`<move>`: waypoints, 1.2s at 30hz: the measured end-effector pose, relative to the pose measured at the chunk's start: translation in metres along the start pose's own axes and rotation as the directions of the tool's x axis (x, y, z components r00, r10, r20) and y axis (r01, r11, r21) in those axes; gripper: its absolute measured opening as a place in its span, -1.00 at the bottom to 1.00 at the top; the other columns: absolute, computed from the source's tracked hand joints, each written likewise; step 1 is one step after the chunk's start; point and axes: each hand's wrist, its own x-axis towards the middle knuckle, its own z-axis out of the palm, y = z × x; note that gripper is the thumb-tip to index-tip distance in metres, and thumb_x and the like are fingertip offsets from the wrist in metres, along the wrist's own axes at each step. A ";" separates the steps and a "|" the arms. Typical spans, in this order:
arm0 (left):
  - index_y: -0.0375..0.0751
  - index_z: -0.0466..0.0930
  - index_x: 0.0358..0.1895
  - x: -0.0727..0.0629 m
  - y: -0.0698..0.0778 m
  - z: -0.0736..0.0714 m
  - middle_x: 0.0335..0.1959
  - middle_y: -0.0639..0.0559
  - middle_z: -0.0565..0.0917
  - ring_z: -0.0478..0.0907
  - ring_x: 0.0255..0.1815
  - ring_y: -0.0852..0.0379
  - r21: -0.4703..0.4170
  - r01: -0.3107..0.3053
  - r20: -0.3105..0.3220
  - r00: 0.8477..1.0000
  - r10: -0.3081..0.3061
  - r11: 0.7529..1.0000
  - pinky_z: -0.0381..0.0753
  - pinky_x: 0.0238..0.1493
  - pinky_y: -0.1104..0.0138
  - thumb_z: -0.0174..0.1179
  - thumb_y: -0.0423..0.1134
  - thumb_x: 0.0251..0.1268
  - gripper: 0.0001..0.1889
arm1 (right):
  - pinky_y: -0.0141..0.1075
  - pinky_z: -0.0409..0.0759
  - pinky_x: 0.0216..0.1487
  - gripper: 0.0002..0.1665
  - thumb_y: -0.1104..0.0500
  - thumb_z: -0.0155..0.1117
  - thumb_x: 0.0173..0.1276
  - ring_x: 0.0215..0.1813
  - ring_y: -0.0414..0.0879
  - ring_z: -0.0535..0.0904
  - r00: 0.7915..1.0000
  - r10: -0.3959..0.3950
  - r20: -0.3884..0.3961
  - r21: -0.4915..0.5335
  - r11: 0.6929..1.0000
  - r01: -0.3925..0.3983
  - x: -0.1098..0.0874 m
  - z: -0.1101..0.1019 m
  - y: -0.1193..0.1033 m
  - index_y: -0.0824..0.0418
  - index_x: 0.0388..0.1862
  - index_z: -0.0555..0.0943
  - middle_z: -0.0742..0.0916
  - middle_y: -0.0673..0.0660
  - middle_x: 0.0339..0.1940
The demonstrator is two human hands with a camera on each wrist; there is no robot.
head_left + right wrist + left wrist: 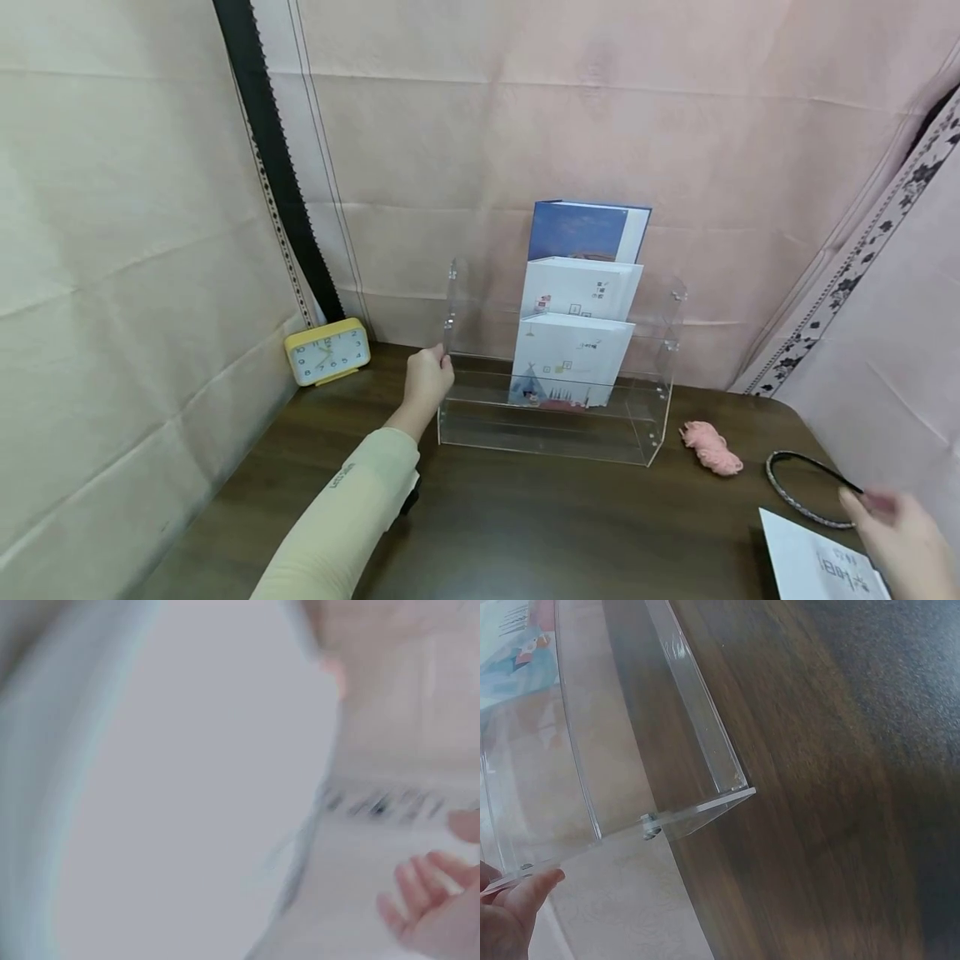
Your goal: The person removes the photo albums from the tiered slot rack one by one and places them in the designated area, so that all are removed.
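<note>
My left hand (427, 379) grips the left side edge of a clear acrylic rack (487, 429); the left wrist view shows the thumb against the rack's side panel (694, 810). Three booklets lean in tiers there: a blue one (577, 231) at the back, a pale one (551, 287) in the middle and another pale one (558, 350) in front. My right hand (907, 537) is blurred at the far right, beside a white book (817, 558) and a dark hoop (795, 506). In the right wrist view its fingers (416, 892) are loosely bent, with nothing between them.
A yellow alarm clock (327, 352) stands tilted at the back left corner. To the right of the rack lies a pink skein of yarn (711, 447). Pale fabric walls (600, 142) enclose the dark wooden table (525, 533) at the back and sides.
</note>
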 end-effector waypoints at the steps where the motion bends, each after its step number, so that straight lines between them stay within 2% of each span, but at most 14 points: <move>1: -0.39 0.58 -0.46 -0.001 0.000 0.000 -0.39 -0.26 0.68 0.63 -0.38 -0.10 0.004 0.000 -0.002 1.000 0.000 1.000 0.60 -0.37 0.12 0.11 -0.45 0.21 -0.87 | -0.18 0.42 -0.14 -0.38 -0.05 0.12 0.36 -0.19 -0.07 0.55 0.992 -0.110 -0.061 0.051 0.992 0.113 0.002 0.001 -0.018 0.48 0.06 0.35 0.66 0.15 -0.26; 3: -0.40 0.60 -0.41 -0.001 0.000 0.001 -0.36 -0.26 0.68 0.64 -0.35 -0.11 0.003 0.009 -0.007 1.000 -0.009 1.000 0.60 -0.35 0.12 0.11 -0.45 0.21 -0.89 | -0.43 0.40 -0.20 -0.49 -0.03 0.16 0.35 -0.27 -0.41 0.49 0.952 -0.263 -0.156 0.156 0.945 0.286 0.008 0.008 -0.058 0.39 0.01 0.44 0.63 -0.21 -0.34; 5: -0.41 0.62 -0.36 -0.001 0.001 0.000 -0.33 -0.27 0.68 0.64 -0.32 -0.12 0.003 0.014 -0.009 1.000 -0.014 1.000 0.61 -0.33 0.12 0.11 -0.44 0.22 -0.88 | -0.63 0.34 -0.31 -0.60 0.04 0.23 0.32 -0.33 -0.62 0.38 0.911 -0.340 -0.233 0.260 0.881 0.395 0.015 0.022 -0.098 0.33 -0.06 0.49 0.51 -0.44 -0.38; 6: -0.42 0.63 -0.33 -0.001 0.001 0.000 -0.31 -0.28 0.68 0.64 -0.30 -0.12 0.002 0.017 -0.010 1.000 -0.017 1.000 0.61 -0.31 0.13 0.11 -0.44 0.23 -0.88 | -0.67 0.36 -0.29 -0.64 0.08 0.24 0.32 -0.30 -0.60 0.41 0.891 -0.373 -0.257 0.306 0.844 0.442 0.017 0.031 -0.119 0.33 -0.07 0.49 0.52 -0.43 -0.35; 9: -0.46 0.63 -0.17 -0.001 0.001 -0.001 -0.19 -0.31 0.66 0.64 -0.21 -0.14 -0.003 0.025 -0.003 1.000 -0.025 1.000 0.61 -0.26 0.14 0.11 -0.44 0.23 -0.82 | -0.63 0.43 -0.16 -0.56 0.10 0.25 0.31 -0.16 -0.41 0.51 0.854 -0.452 -0.257 0.405 0.753 0.520 0.019 0.062 -0.171 0.37 0.03 0.44 0.63 -0.09 -0.20; 11: -0.46 0.63 -0.19 -0.002 0.001 -0.001 -0.21 -0.31 0.66 0.64 -0.23 -0.14 0.001 0.024 0.006 1.000 -0.024 1.000 0.62 -0.28 0.15 0.11 -0.44 0.24 -0.83 | -0.58 0.45 -0.10 -0.46 0.08 0.28 0.29 -0.09 -0.23 0.54 0.835 -0.504 -0.222 0.431 0.717 0.548 0.019 0.082 -0.195 0.40 0.08 0.37 0.64 0.12 -0.11; 15: -0.46 0.63 -0.17 -0.003 0.003 0.002 -0.19 -0.32 0.65 0.64 -0.22 -0.14 0.001 0.003 0.007 1.000 -0.003 1.000 0.62 -0.28 0.16 0.11 -0.44 0.24 -0.82 | -0.48 0.49 -0.06 -0.31 0.04 0.36 0.20 -0.03 0.05 0.55 0.835 -0.535 -0.129 0.492 0.697 0.522 0.020 0.116 -0.219 0.40 0.11 0.30 0.62 0.30 -0.05; 17: -0.45 0.63 -0.16 -0.004 0.004 0.003 -0.19 -0.32 0.65 0.64 -0.22 -0.14 -0.006 -0.002 0.003 1.000 0.002 1.000 0.62 -0.28 0.15 0.11 -0.44 0.23 -0.82 | -0.44 0.51 -0.09 -0.27 -0.01 0.40 0.16 -0.04 0.09 0.56 0.844 -0.531 -0.071 0.485 0.721 0.495 0.022 0.130 -0.223 0.38 0.10 0.30 0.62 0.31 -0.06; 20: -0.41 0.64 -0.30 -0.005 0.006 0.004 -0.30 -0.29 0.68 0.65 -0.31 -0.12 -0.006 -0.011 -0.002 1.000 0.011 1.000 0.62 -0.35 0.15 0.12 -0.45 0.21 -0.89 | -0.36 0.54 -0.19 -0.23 -0.08 0.42 0.10 -0.07 0.10 0.58 0.852 -0.524 0.013 0.447 0.765 0.464 0.022 0.144 -0.223 0.33 0.09 0.30 0.64 0.30 -0.06; 22: -0.38 0.60 -0.41 -0.005 0.006 0.005 -0.38 -0.25 0.68 0.64 -0.38 -0.11 0.002 -0.017 -0.008 1.000 0.017 1.000 0.60 -0.40 0.15 0.13 -0.46 0.19 -0.91 | -0.30 0.56 -0.23 -0.24 -0.09 0.43 0.09 -0.09 0.10 0.59 0.850 -0.525 0.027 0.427 0.775 0.465 0.023 0.150 -0.224 0.30 0.08 0.31 0.65 0.30 -0.07; 26: -0.40 0.61 -0.39 -0.004 0.006 0.006 -0.37 -0.26 0.68 0.65 -0.37 -0.11 0.004 -0.033 -0.025 0.999 0.033 0.999 0.60 -0.39 0.15 0.13 -0.46 0.20 -0.91 | -0.23 0.59 -0.27 -0.31 -0.01 0.44 0.09 -0.12 0.10 0.61 0.842 -0.540 -0.017 0.454 0.746 0.487 0.025 0.152 -0.228 0.29 0.05 0.34 0.67 0.29 -0.10; 31: -0.42 0.64 -0.32 -0.006 0.003 0.006 -0.34 -0.26 0.68 0.65 -0.34 -0.10 0.001 -0.002 -0.018 1.000 0.002 1.000 0.61 -0.37 0.15 0.13 -0.45 0.20 -0.89 | -0.17 0.62 -0.23 -0.38 0.12 0.43 0.12 -0.12 0.13 0.62 0.791 -0.609 -0.056 0.457 0.689 0.562 0.028 0.142 -0.239 0.32 0.03 0.33 0.67 0.31 -0.12; 33: -0.41 0.63 -0.35 -0.007 0.001 0.006 -0.36 -0.25 0.68 0.65 -0.35 -0.10 0.004 0.001 -0.022 1.000 -0.001 1.000 0.61 -0.37 0.15 0.13 -0.45 0.20 -0.90 | -0.12 0.62 -0.23 -0.41 0.20 0.42 0.12 -0.12 0.18 0.62 0.758 -0.647 -0.079 0.462 0.650 0.603 0.030 0.135 -0.244 0.35 0.01 0.32 0.66 0.34 -0.12; 36: -0.40 0.62 -0.39 -0.006 -0.001 0.004 -0.38 -0.25 0.68 0.65 -0.36 -0.11 0.017 -0.016 -0.042 0.999 0.017 1.000 0.61 -0.38 0.15 0.13 -0.46 0.19 -0.91 | -0.04 0.61 -0.23 -0.48 0.32 0.40 0.12 -0.13 0.24 0.61 0.690 -0.713 -0.127 0.457 0.575 0.679 0.035 0.120 -0.255 0.39 -0.05 0.31 0.64 0.36 -0.13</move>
